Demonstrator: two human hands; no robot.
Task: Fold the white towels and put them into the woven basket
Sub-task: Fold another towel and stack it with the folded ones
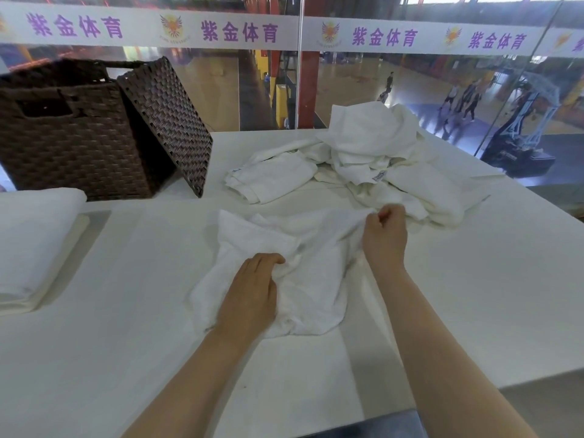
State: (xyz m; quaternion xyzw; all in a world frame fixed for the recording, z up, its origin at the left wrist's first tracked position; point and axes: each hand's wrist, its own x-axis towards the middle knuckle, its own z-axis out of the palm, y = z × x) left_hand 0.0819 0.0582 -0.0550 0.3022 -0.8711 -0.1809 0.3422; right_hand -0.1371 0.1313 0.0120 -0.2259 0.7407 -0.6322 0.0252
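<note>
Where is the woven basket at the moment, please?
In the head view, the woven basket stands at the far left of the table, a woven panel leaning on its right side, behind the folded towel and left of the unfolded towel pile.

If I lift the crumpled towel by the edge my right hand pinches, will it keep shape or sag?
Likely floppy: the crumpled towel lies in soft wrinkles and folds. Probably light, since the right hand holds its edge with a pinch. Pushed, it may bunch, as under the left hand.
</note>
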